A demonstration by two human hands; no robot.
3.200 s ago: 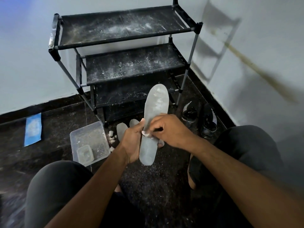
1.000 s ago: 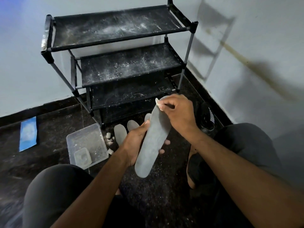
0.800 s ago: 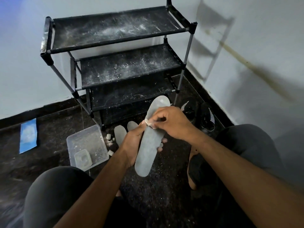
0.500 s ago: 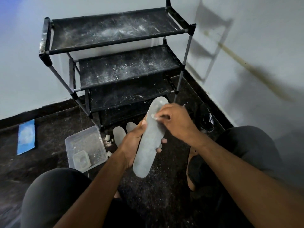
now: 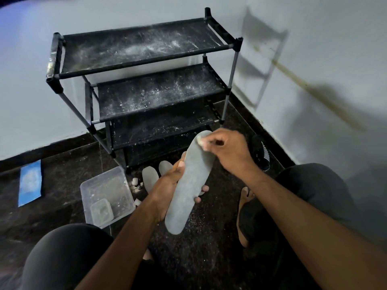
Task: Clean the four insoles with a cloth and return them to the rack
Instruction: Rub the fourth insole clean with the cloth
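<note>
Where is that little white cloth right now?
In the head view, the cloth is pinched in the right hand, pressed against the far tip of the grey insole that the left hand holds.

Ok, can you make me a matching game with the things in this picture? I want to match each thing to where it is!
Things:
1. insole
2. cloth
3. plastic tub
4. blue mat

Places:
A. flat on the floor far to the left, by the wall
B. pinched in the right hand, at the top end of the insole
C. held up in the left hand, in front of the rack
D. on the floor just left of the rack's bottom

Right pairs: 1-C, 2-B, 3-D, 4-A
</note>
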